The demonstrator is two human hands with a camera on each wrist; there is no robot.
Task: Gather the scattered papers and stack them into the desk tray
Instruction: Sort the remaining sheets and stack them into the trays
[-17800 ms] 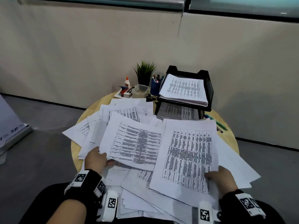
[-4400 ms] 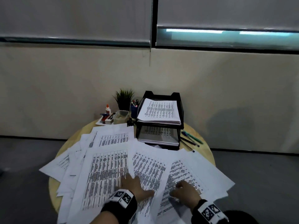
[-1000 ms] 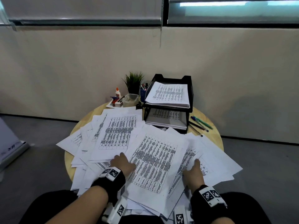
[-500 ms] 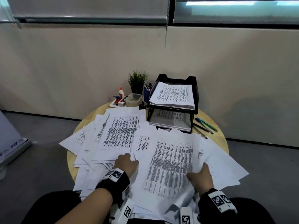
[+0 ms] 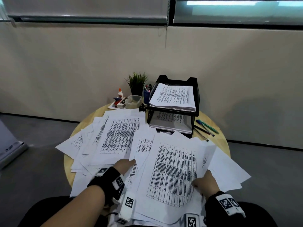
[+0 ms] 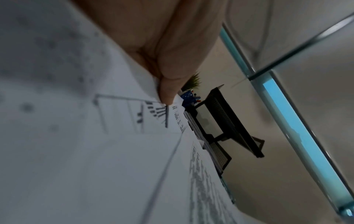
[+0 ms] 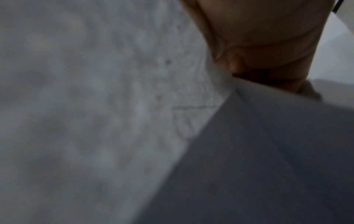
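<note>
Many printed white papers (image 5: 118,136) lie scattered and overlapping on a round wooden table (image 5: 218,143). The black two-tier desk tray (image 5: 196,95) stands at the back right, with a paper stack (image 5: 173,97) on its top tier and another on the lower tier (image 5: 170,124). My left hand (image 5: 126,164) reaches under the edge of loose sheets. In the left wrist view its thumb (image 6: 168,91) presses on top of a sheet (image 6: 95,151). My right hand (image 5: 203,182) pinches the right edge of a large printed sheet (image 5: 173,169), thumb on top. The right wrist view shows only blurred paper (image 7: 95,106) and palm (image 7: 268,37).
Behind the papers stand a small green plant (image 5: 136,82), a glue bottle (image 5: 120,93), a clear plastic box (image 5: 133,101) and a pen cup (image 5: 146,94). Several pens (image 5: 206,127) lie right of the tray. Some papers overhang the table's near and left edges.
The large printed sheet has slid right and toward me, turning more upright. My right hand moved right and down with it. My left hand shifted slightly right under the neighbouring sheets.
</note>
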